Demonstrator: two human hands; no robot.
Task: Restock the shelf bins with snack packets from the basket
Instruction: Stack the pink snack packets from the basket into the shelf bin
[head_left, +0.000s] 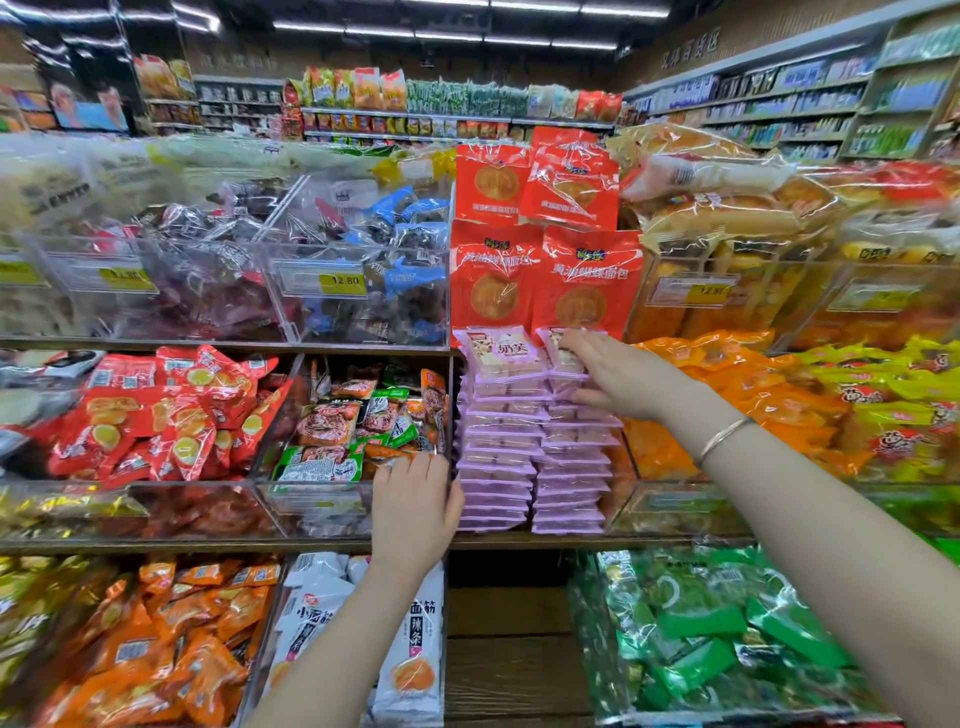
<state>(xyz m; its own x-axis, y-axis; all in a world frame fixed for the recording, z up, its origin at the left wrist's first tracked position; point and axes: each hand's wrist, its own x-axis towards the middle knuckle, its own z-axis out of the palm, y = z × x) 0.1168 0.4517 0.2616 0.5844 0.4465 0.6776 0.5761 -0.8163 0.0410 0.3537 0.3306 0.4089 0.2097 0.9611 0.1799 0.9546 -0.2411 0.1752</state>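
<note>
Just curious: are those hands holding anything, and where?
The right hand grips the top lilac packets by their right edge; the left hand only presses the left stack.

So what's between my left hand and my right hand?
In the head view, the left stack of purple packets stands between your left hand and your right hand, which grips the top of the right stack.

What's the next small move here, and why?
Probably lower the right hand and square the right stack: the top packets it grips sit tilted over uneven ones, while the left hand lies flat beside the left stack.
</note>
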